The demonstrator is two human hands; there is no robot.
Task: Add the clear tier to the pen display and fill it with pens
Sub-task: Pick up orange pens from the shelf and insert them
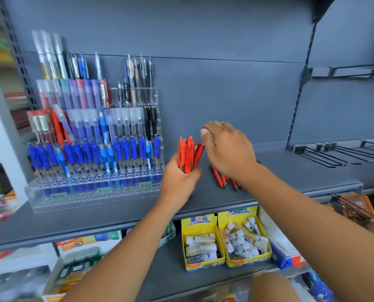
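Note:
A tiered clear pen display [94, 194] stands at the left of the grey shelf [116, 214], its upper tiers packed with blue, red, black and clear pens; its lowest front tier has empty holes. My left hand [178, 180] is shut on an upright bundle of red pens [189, 153] just right of the display. My right hand [227, 149] hovers beside the bundle's tops, fingers curled, thumb near the pens; whether it pinches one I cannot tell. Several loose red pens [219, 177] lie on the shelf under my right wrist.
Black wire hooks [334, 153] jut out at the right of the shelf back panel. Below the shelf, two yellow boxes of glue sticks [225, 240] and other stationery packs sit on the lower shelf.

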